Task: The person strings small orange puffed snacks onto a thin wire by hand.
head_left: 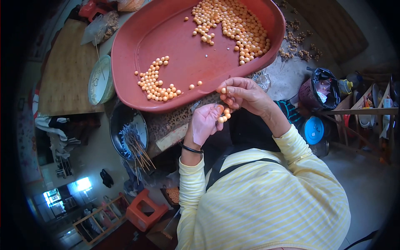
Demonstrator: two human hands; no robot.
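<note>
My left hand (205, 121) is closed around a small cluster of yellow-orange beads (225, 116), with several beads showing beside the fingers. Close by on the right, my right hand (246, 95) pinches a single bead (223, 90) between thumb and fingertips. Both hands are just off the near rim of a large red plastic tub (175, 41). Inside it, loose beads (250, 35) are heaped at the far right, and a smaller group of beads (156, 83) lies at the near left. Whatever joins the beads in my left hand is hidden.
Left of the tub stand a pale bowl (100, 79) and a dark pan (121, 137) holding thin sticks (139, 148). Bead sprigs (296, 39) lie to the right. Further off are a lined basket (321, 89), a blue lid (313, 130) and an orange stool (143, 212).
</note>
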